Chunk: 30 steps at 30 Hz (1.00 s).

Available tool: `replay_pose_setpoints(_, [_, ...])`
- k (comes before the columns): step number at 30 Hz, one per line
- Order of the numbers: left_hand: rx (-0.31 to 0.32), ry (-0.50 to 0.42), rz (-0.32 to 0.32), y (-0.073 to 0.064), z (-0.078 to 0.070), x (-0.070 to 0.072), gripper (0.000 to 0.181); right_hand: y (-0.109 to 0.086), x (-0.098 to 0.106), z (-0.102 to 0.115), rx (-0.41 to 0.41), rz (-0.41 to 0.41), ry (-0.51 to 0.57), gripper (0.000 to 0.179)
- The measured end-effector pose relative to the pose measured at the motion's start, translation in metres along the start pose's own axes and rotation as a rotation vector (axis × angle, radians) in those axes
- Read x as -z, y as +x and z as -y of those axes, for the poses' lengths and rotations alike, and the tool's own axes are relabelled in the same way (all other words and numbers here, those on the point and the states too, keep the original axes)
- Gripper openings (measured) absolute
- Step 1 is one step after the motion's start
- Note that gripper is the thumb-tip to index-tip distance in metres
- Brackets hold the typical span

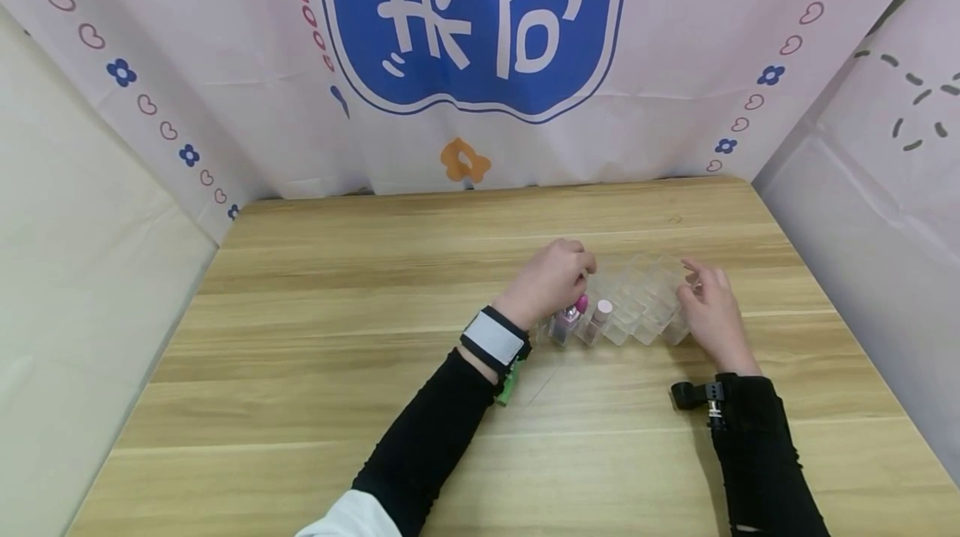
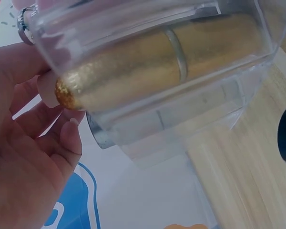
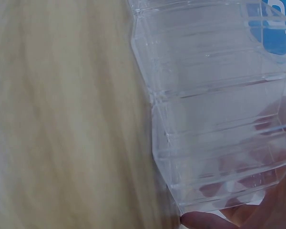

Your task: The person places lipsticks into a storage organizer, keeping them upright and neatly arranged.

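"What is under the fingers?"

"A clear, hard plastic organizer [image 1: 637, 295], its slanted cells stepped like a honeycomb, with zigzag edges. It spans the space between the two hands. The right hand [image 1: 714, 312] grips its outer end; through the plastic you can see those fingers bent behind the wall."

"And the left hand [image 1: 547, 278]?"

"Its fingers bend over the opposite end. In the left wrist view they curl round the near end of a gold tube [image 2: 133, 67], but I can't tell whether they pinch it. The tube is a smooth, satiny cylinder with a glittery rim beside the fingertips and a pale band farther from them, and it lies inside a clear cell."

"Anything else near those fingers?"

"A dark tube with a pink cap [image 1: 566, 322] just below them, and a pale-capped tube [image 1: 600, 318] on the side towards the right hand. Both stand tilted in cells."

"Any writing?"

"Beyond the fingers, a blue shield [image 1: 465, 91] carries big white characters I can't read with confidence. Lettering on the tubes is too small to make out."

"And the setting?"

"A wood-grain desk [image 1: 300, 404] under both hands; past them, a white cloth [image 1: 247, 103] printed with hearts and flowers."
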State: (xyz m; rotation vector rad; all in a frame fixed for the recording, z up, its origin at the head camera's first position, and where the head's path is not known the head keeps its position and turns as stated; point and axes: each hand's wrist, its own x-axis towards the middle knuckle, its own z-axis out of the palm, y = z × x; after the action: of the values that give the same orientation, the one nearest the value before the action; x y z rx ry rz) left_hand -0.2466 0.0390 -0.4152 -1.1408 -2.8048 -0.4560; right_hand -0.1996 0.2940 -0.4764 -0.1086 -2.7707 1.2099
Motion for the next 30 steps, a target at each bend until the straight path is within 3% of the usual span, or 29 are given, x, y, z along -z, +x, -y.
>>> replay_pose_setpoints(30, [-0.016, 0.003, 0.005, -0.0016, 0.0013, -0.0018, 0.026, -0.0002, -0.0005, 0.0000, -0.003, 0.011, 0.014, 0.052])
